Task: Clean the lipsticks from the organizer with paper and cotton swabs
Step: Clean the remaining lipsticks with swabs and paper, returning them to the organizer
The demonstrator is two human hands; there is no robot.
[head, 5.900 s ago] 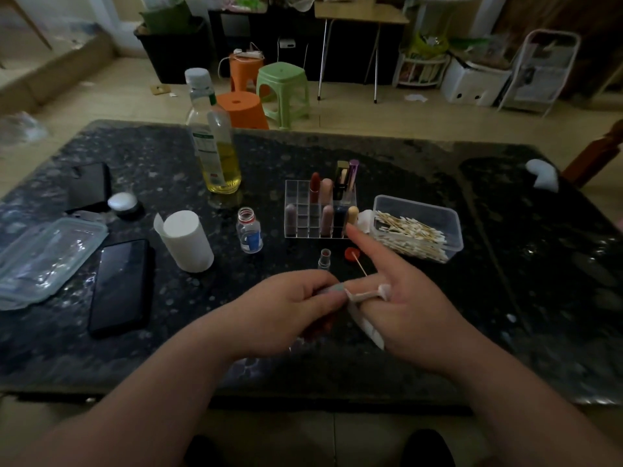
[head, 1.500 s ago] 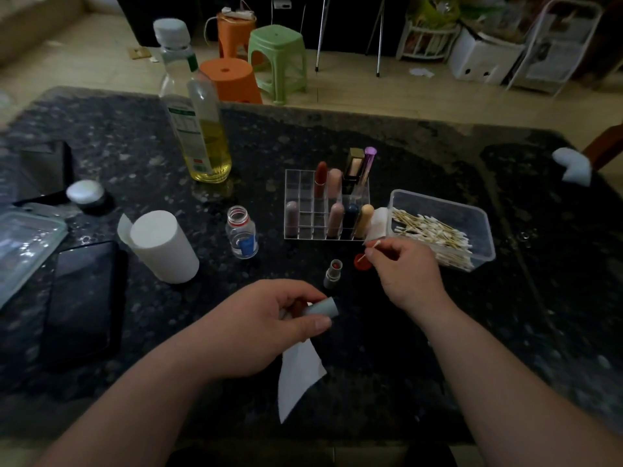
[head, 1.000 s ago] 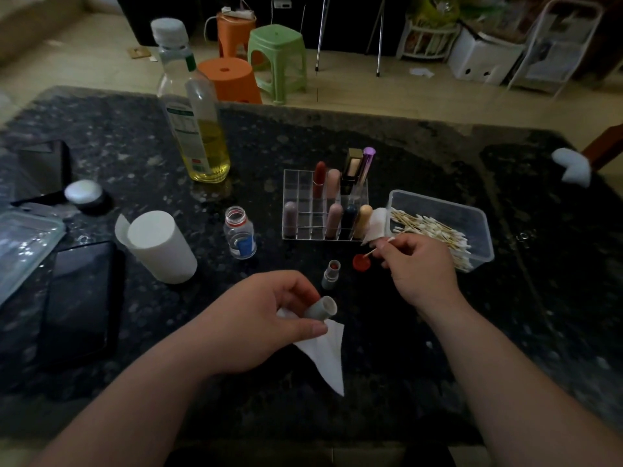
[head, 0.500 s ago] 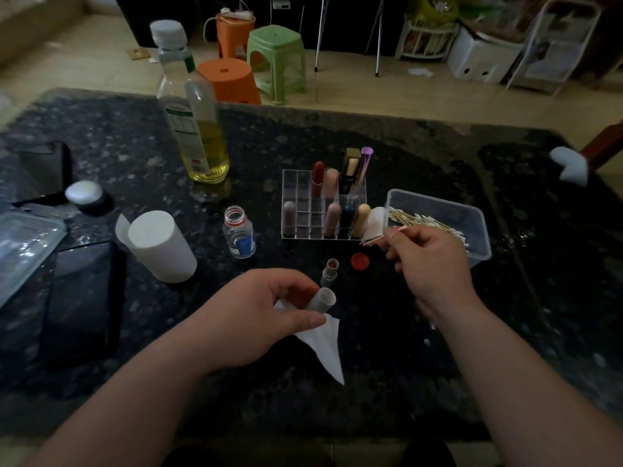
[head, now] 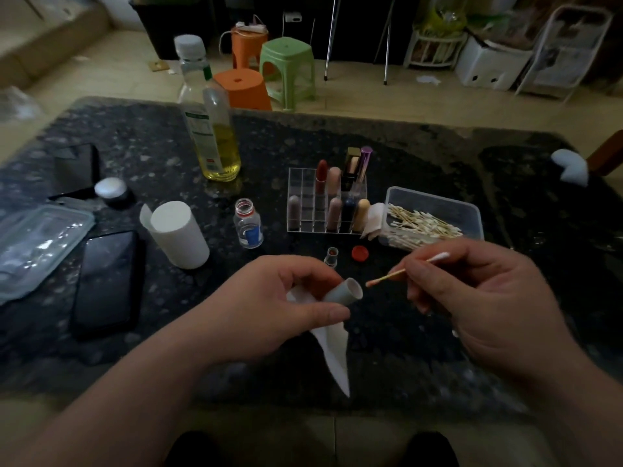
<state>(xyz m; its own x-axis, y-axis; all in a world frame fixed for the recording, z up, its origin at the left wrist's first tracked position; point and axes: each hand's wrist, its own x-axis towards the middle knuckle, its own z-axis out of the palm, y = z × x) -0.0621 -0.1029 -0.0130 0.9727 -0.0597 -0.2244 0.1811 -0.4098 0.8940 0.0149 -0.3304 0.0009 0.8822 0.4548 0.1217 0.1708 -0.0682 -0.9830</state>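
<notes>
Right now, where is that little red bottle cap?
In the head view, the red cap lies on the table near the middle, just in front of the clear organizer, with a small open tube to its left.

Dark speckled worktop (head: 421, 156) in front of me — oil bottle (head: 214, 136), paper roll (head: 178, 234), small bottle (head: 248, 225), organizer (head: 303, 200), swab box (head: 438, 201), red cap (head: 359, 253), phone (head: 104, 281) all on it.

Beyond left hand (head: 269, 308): organizer (head: 303, 210); beyond right hand (head: 485, 298): swab box (head: 435, 197). Left of left hand: paper roll (head: 178, 235), phone (head: 104, 281). Between paper roll and organizer: small bottle (head: 248, 224).
</notes>
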